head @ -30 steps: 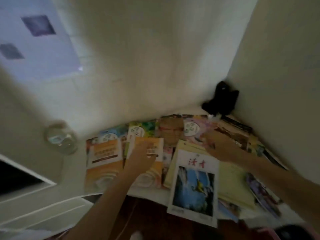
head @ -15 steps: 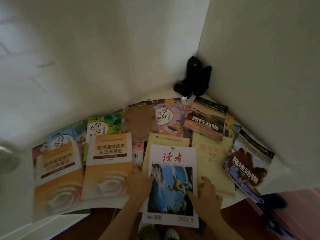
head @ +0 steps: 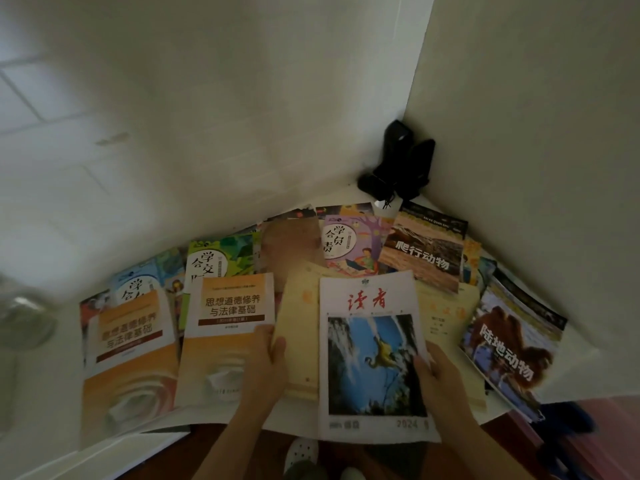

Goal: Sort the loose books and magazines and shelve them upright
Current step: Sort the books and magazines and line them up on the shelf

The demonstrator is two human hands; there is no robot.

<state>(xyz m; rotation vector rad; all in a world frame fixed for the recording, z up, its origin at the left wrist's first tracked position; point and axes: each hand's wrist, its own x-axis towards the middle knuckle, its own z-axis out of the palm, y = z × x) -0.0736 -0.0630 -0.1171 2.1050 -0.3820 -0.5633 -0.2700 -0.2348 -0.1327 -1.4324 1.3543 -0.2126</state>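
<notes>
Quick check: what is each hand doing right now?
Left hand: gripping the left edge of the yellow booklet.
Right hand: gripping the right edge of the magazine.

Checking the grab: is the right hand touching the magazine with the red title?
Touching. The head view shows the right hand with its thumb lying over the magazine at its right edge.

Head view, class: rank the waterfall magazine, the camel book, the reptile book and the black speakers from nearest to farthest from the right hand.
From the right hand:
1. Waterfall magazine, touching its fingers, just left.
2. Camel book, to the right.
3. Reptile book, farther back.
4. Black speakers, in the wall corner.
</notes>
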